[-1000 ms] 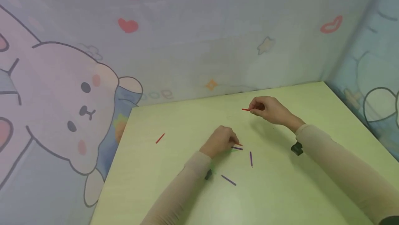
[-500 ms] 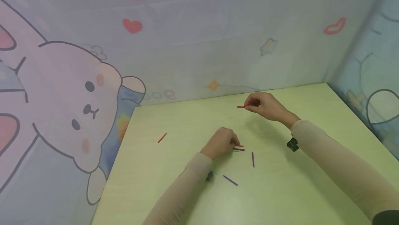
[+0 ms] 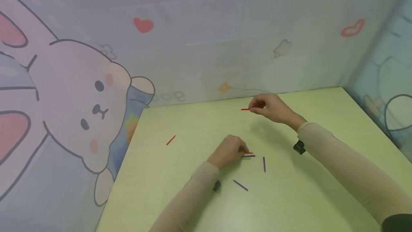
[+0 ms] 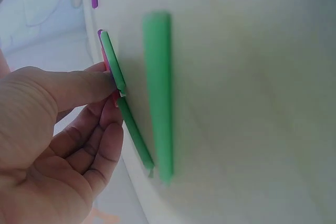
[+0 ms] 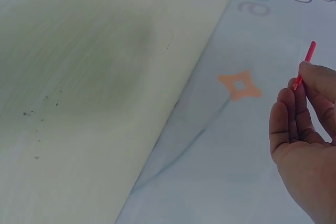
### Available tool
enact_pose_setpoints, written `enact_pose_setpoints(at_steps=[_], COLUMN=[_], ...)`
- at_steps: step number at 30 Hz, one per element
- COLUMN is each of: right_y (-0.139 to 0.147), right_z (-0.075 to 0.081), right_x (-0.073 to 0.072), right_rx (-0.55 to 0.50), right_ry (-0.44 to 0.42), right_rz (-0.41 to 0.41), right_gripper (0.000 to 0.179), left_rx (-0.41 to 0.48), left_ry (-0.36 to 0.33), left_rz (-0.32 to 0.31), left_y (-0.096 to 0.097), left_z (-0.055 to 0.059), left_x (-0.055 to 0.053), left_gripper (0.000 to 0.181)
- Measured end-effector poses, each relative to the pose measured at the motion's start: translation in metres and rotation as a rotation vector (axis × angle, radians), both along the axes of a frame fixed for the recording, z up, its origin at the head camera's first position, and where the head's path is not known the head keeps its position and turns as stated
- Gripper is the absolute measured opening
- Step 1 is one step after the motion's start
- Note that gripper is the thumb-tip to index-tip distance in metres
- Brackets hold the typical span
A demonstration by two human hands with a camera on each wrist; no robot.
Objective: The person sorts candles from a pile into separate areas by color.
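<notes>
My right hand [image 3: 269, 108], raised over the back of the table, pinches a thin red stick [image 3: 245, 109] between thumb and forefinger. In the right wrist view the red stick [image 5: 311, 52] points up past the thumb. My left hand [image 3: 227, 150] is low at mid-table, its thumb and forefinger pinching a red-orange stick [image 3: 250, 153] mostly hidden by the fingers. Close beside this lie a purple stick [image 3: 249, 156] and a light green stick [image 3: 246, 158]. The left wrist view shows a darker green stick [image 4: 135, 134] below the fingertips and a larger-looking green stick [image 4: 160, 98] nearer the camera.
Two more purple sticks lie nearby: one upright in view [image 3: 264, 164], the other slanted [image 3: 240, 185]. A separate red stick [image 3: 171, 139] lies at the left. The pale yellow-green table [image 3: 193, 121] meets a cartoon-printed wall [image 3: 199, 64] behind.
My right hand has moved left and slightly towards the back with its red stick. The left hand has stayed nearly in place, while the head view has swung a little left.
</notes>
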State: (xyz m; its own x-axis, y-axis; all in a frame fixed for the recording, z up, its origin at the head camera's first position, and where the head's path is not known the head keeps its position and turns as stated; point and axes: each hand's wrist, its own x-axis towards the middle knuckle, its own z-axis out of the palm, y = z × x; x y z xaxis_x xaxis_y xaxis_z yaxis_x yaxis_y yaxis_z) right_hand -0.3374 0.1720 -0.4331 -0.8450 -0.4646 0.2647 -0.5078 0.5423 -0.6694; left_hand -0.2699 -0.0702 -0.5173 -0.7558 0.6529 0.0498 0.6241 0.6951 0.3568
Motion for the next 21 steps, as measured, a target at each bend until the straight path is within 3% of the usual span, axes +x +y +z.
enact_pose_setpoints(at_steps=[10,21], right_y=[-0.017,-0.035], right_z=[0.005,0.003], right_x=[-0.013,-0.031], right_rx=[0.004,-0.034], right_ry=[0.018,0.011], right_rz=[0.052,0.124], right_gripper=[0.008,0.007], left_rx=[0.032,0.046], left_ry=[-0.045,-0.061], left_rz=[0.052,0.075], left_y=[-0.002,-0.003], left_z=[0.001,-0.001], left_x=[0.007,0.007], left_gripper=[0.015,0.015])
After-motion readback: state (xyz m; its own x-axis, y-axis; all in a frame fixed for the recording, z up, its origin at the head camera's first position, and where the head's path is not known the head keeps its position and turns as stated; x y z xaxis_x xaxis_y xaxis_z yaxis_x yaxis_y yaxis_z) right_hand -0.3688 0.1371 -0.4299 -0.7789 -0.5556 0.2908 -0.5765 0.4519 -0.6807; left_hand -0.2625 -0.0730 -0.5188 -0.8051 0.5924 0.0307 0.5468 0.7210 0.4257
